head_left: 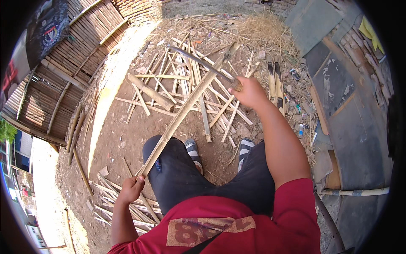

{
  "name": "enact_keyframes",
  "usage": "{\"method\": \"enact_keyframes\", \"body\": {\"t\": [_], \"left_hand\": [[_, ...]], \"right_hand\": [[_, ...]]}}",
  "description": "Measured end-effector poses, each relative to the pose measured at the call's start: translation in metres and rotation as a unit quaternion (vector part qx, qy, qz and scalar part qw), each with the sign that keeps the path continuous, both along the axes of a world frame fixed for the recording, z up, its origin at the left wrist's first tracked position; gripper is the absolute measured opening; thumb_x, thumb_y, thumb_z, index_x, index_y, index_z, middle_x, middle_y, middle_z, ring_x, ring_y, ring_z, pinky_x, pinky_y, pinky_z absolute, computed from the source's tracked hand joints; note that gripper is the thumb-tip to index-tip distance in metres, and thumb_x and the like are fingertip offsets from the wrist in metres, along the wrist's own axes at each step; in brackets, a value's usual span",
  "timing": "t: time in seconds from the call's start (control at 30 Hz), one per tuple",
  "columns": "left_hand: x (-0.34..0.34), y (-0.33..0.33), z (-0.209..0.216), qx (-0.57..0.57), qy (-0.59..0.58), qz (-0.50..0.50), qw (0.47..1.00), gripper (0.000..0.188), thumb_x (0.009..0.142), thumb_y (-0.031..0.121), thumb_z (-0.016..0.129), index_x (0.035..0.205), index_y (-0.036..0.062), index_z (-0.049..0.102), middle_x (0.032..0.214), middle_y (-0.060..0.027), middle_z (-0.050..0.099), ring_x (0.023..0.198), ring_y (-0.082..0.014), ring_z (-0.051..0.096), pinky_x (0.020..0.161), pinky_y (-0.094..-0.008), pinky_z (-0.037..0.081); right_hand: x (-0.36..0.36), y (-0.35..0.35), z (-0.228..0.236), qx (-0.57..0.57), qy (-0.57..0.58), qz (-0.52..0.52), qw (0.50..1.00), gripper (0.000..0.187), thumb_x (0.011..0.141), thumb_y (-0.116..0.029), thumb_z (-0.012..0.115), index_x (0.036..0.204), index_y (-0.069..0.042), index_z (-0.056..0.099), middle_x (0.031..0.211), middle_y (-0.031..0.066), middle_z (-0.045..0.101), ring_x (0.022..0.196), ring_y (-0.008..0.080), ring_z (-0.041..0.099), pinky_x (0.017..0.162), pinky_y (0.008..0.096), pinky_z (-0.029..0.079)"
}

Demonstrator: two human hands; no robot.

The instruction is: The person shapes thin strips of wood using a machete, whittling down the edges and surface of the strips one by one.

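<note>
My left hand (131,189) is closed round the near end of a long split bamboo piece (174,123). The bamboo slants up and to the right across my left knee, its hollow inner side showing. Its far end rests over the scattered strips or the dirt; exact contact cannot be told. My right hand (249,92) grips the short handle of a sickle (202,62), whose long, dark, slightly curved blade reaches up and left. The blade crosses over the upper part of the bamboo; whether they touch cannot be told.
Many bamboo strips (158,78) lie loosely beyond my feet, with a round bamboo log (151,93) among them. More strips (127,202) lie by my left arm. Two dark-edged bamboo pieces (275,84) lie at right, near a plastic bottle (300,130) and dark panels (355,127). A bamboo wall (63,80) stands left.
</note>
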State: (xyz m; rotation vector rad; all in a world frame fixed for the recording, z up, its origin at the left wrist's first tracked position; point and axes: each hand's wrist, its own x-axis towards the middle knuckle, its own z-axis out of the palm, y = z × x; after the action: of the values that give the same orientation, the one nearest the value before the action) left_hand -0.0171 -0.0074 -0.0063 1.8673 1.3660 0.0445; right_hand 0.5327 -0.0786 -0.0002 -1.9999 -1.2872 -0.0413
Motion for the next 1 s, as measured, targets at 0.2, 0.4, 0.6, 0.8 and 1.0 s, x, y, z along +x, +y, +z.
{"method": "enact_keyframes", "body": {"t": [0.2, 0.4, 0.6, 0.8, 1.0], "left_hand": [[0.014, -0.015, 0.009, -0.018, -0.067, -0.007, 0.998, 0.053, 0.108, 0.047, 0.050, 0.080, 0.0028, 0.059, 0.068, 0.0022, 0.051, 0.064, -0.0083, 0.045, 0.058, -0.0297, 0.040], [0.010, -0.019, 0.003, 0.038, -0.019, 0.004, 0.999, 0.052, 0.108, 0.045, 0.051, 0.083, 0.0009, 0.062, 0.068, 0.0017, 0.053, 0.065, -0.0082, 0.047, 0.059, -0.0290, 0.042], [0.007, -0.024, -0.009, -0.065, -0.042, 0.025, 0.997, 0.058, 0.107, 0.052, 0.049, 0.081, 0.0020, 0.059, 0.069, 0.0006, 0.056, 0.065, -0.0109, 0.050, 0.060, -0.0315, 0.043], [-0.001, -0.019, 0.004, -0.025, 0.024, -0.033, 0.999, 0.060, 0.107, 0.055, 0.048, 0.083, 0.0005, 0.060, 0.070, -0.0009, 0.056, 0.067, -0.0132, 0.049, 0.063, -0.0332, 0.045], [0.010, -0.015, 0.011, -0.051, 0.036, -0.021, 0.998, 0.060, 0.107, 0.055, 0.048, 0.081, 0.0009, 0.060, 0.069, -0.0014, 0.056, 0.065, -0.0133, 0.049, 0.062, -0.0336, 0.045]], "right_hand": [[-0.065, -0.003, 0.036, -0.071, -0.156, 0.237, 0.956, 0.022, 0.077, -0.019, 0.078, 0.092, -0.009, 0.066, 0.080, 0.0139, 0.069, 0.084, 0.0418, 0.068, 0.075, 0.0488, 0.055], [-0.005, 0.002, 0.021, -0.031, 0.033, -0.045, 0.998, 0.016, 0.080, -0.022, 0.076, 0.088, -0.010, 0.068, 0.079, 0.0141, 0.070, 0.081, 0.0385, 0.070, 0.074, 0.0494, 0.054], [-0.044, -0.004, 0.027, -0.119, -0.102, 0.177, 0.972, 0.017, 0.076, -0.018, 0.075, 0.090, -0.010, 0.070, 0.081, 0.0145, 0.071, 0.085, 0.0392, 0.070, 0.076, 0.0497, 0.054], [-0.079, 0.002, 0.041, -0.163, -0.168, 0.274, 0.933, 0.023, 0.077, -0.023, 0.078, 0.093, -0.010, 0.069, 0.084, 0.0157, 0.072, 0.083, 0.0400, 0.070, 0.075, 0.0500, 0.055], [-0.019, 0.006, 0.008, -0.128, -0.009, 0.064, 0.990, 0.027, 0.081, -0.026, 0.078, 0.103, -0.012, 0.072, 0.093, 0.0170, 0.073, 0.093, 0.0384, 0.071, 0.080, 0.0494, 0.056]]}}
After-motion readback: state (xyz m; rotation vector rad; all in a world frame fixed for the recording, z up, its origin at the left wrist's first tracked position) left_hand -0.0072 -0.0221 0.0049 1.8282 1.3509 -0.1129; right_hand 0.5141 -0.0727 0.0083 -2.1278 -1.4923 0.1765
